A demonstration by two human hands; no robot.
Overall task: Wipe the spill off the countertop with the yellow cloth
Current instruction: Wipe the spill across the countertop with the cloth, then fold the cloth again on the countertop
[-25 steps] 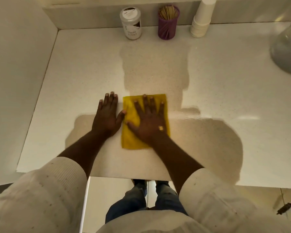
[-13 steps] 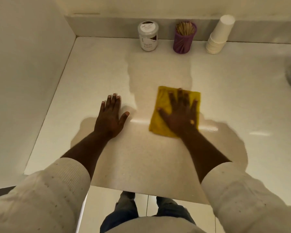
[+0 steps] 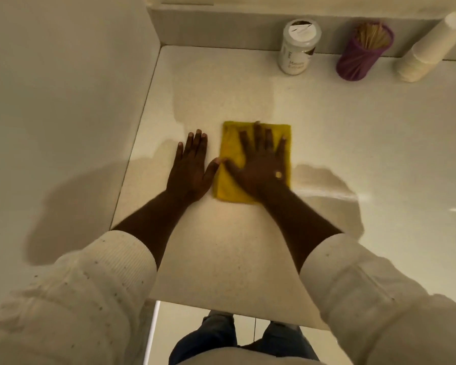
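1. The cloth [image 3: 256, 162] lies flat on the surface [image 3: 221, 259], at 6 o'clock from the jar [image 3: 299, 47].
2. The right hand [image 3: 261, 167] presses it down, fingers [image 3: 258, 135] spread flat, gripping nothing.
3. The left hand [image 3: 191, 167] rests at the cloth's 9 o'clock, fingers extended, empty; its thumb touches the cloth edge.
4. A wet sheen shows at the cloth's 3 o'clock; the spill itself cannot be told apart from shadow.
5. Keep the palm flat and pressure even, so the whole cloth contacts the surface.
6. Overlap each pass; avoid the cup [image 3: 365, 51] and cup stack [image 3: 429, 51] at 1 o'clock.
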